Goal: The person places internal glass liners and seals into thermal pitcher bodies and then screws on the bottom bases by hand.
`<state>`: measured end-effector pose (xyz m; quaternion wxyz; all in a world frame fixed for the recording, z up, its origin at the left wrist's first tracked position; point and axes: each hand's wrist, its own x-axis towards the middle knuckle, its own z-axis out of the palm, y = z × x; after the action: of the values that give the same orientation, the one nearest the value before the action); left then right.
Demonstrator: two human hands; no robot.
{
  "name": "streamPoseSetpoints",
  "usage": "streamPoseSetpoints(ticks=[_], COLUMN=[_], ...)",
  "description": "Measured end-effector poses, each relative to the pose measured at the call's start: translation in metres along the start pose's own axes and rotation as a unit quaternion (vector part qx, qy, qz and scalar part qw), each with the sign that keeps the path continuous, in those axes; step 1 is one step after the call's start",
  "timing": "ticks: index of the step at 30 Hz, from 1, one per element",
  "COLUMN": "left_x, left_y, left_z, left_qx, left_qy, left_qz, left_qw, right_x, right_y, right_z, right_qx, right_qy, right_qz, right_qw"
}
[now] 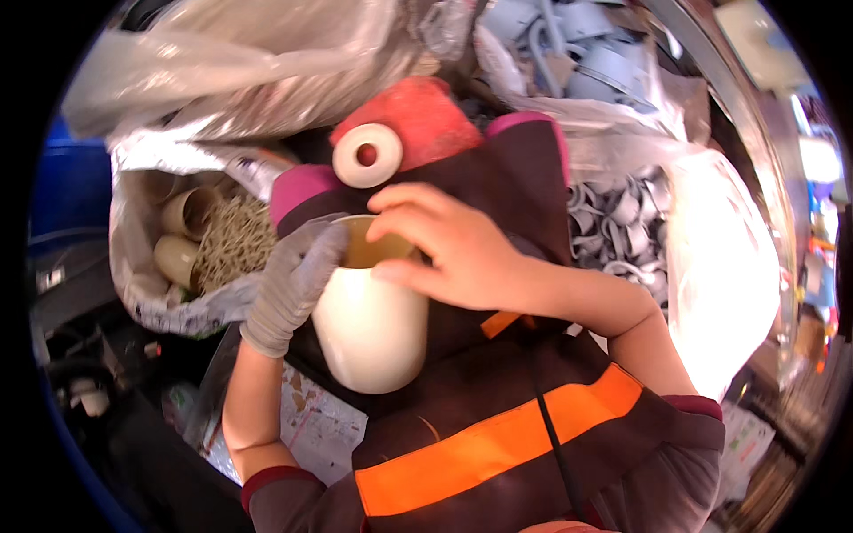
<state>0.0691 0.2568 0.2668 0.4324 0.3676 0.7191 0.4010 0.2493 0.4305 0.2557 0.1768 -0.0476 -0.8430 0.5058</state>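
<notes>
A cream plastic cup-shaped container (371, 329) is held in front of my torso, its mouth tilted away from me. My left hand (298, 271), in a grey glove, grips its left side near the rim with the thumb at the edge. Over the mouth, my bare right hand (458, 244) has its fingers spread. Its thumb is at the near rim and its fingertips are over the opening; whether they touch the inside cannot be made out. Just beyond lies a cream ring (341, 160) with a round hole, against a red block-like piece (426, 115).
To the left, a white sack (133, 258) holds cream containers and tangled beige strips (238, 240). On the right, another sack (720, 258) holds grey curved pieces (626, 218). Grey-blue plastic parts (604, 71) fill a bag at the far right. Clear plastic sheeting (240, 71) lies far left.
</notes>
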Motion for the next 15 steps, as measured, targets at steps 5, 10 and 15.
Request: streamPoseSetpoints(ticks=[5,10,15], left_x=[0.019,0.057,0.09], left_y=[0.011,0.003,0.011], left_z=[0.015,0.05,0.038], left_qx=[-0.4,-0.321,-0.213], left_qy=[0.049,-0.121,-0.146], left_qz=[-0.029,-0.038,-0.011], left_qw=[0.915,0.939,0.966], right_x=[-0.106,-0.275,-0.338], right_y=[0.126,0.266,0.347], right_z=[-0.139,-0.208,-0.16], right_qx=[-0.064,-0.195,0.126], right_qy=[0.218,0.134,0.251], right_qz=[0.251,0.597,0.638], right_qw=[0.941,0.766,0.717])
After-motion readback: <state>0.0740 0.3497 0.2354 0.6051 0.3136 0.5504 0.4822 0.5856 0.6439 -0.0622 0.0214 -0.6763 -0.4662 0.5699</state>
